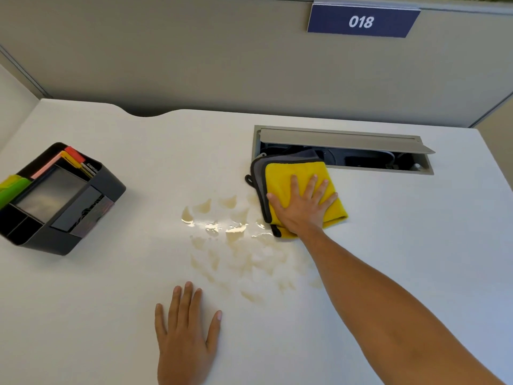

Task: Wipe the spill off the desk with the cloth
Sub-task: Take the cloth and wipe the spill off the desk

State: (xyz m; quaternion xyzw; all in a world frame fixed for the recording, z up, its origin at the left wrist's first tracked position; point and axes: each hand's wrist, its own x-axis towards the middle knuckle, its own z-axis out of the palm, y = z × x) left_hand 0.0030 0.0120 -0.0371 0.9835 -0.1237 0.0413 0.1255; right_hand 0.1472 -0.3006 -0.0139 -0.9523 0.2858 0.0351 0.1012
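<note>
A folded yellow cloth [288,173] with a grey underside lies on the white desk [388,218], right of centre. My right hand [302,207] presses flat on it, fingers spread. A pale brown spill [236,240] spreads in streaks and wet patches across the desk's middle, touching the cloth's left edge. My left hand [186,334] rests flat on the desk below the spill, fingers apart, holding nothing.
A black desk organiser [61,201] with pens and coloured markers stands at the left. An open cable hatch [344,151] with a raised grey lid sits just behind the cloth. A grey partition with a blue "018" sign [361,21] runs along the back.
</note>
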